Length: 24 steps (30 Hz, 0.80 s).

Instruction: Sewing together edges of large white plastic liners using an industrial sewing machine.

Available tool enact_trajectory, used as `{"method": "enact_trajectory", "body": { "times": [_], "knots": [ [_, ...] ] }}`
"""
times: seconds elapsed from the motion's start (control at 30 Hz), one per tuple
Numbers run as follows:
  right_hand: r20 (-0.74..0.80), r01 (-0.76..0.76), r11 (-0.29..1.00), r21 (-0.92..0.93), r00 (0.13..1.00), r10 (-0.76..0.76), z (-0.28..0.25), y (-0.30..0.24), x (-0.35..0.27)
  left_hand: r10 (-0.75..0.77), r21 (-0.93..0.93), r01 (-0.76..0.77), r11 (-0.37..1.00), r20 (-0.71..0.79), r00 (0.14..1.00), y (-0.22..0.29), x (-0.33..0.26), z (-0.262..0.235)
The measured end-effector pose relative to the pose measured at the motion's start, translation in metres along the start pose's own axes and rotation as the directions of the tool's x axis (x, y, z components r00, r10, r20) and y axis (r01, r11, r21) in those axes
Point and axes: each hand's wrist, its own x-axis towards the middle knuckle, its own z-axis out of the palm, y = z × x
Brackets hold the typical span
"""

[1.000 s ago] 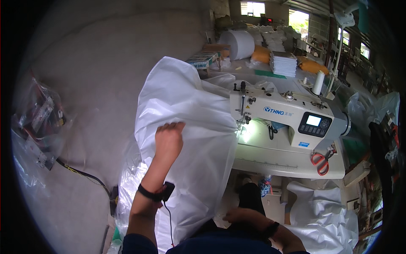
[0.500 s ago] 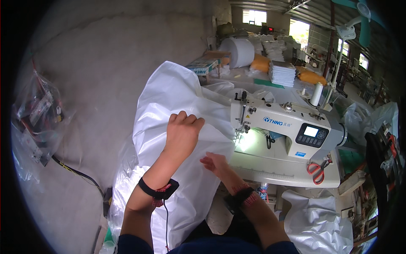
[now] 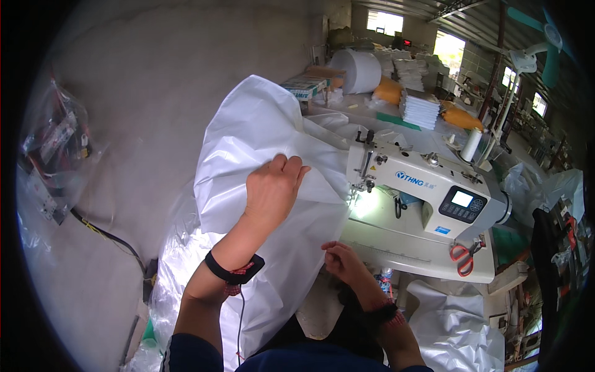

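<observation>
A large sheet of white woven plastic fabric [image 3: 260, 130] drapes from the sewing table down to the floor. My left hand [image 3: 271, 189] lies on top of it with the fingers curled over a fold, just left of the needle area. My right hand [image 3: 339, 260] pinches the fabric's lower edge at the front of the table. A white industrial sewing machine [image 3: 427, 186] stands to the right, its lamp lighting the bed under the needle [image 3: 362, 186].
Red-handled scissors [image 3: 462, 255] lie on the machine table's right front. A big white roll [image 3: 356, 69], stacked white sheets [image 3: 420, 108] and orange bundles [image 3: 387, 92] sit behind. More white fabric [image 3: 452, 322] is heaped on the floor at right. Clear bags [image 3: 52, 149] hang at the left.
My left hand has slid forward and up along the fabric toward the machine. My right hand came up from my lap and took the fabric's lower edge.
</observation>
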Motion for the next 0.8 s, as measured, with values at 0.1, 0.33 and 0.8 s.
{"method": "enact_trajectory", "body": {
  "times": [0.1,0.33,0.8],
  "knots": [
    [-0.071,0.004,0.952,-0.306,0.997,-0.027,0.001,0.001,-0.013,-0.279,-0.252,0.362,0.897,0.312,0.908,0.004,-0.036,0.016],
    [-0.377,-0.089,0.663,-0.743,0.874,-0.305,-0.011,0.016,-0.009,0.114,0.043,-0.13,0.991,0.275,0.955,-0.032,-0.11,0.112],
    [-0.056,-0.115,0.947,-0.299,0.993,0.103,-0.022,0.102,-0.031,-0.002,-0.329,0.673,0.662,0.897,0.441,-0.002,-0.086,0.101]
  ]
}}
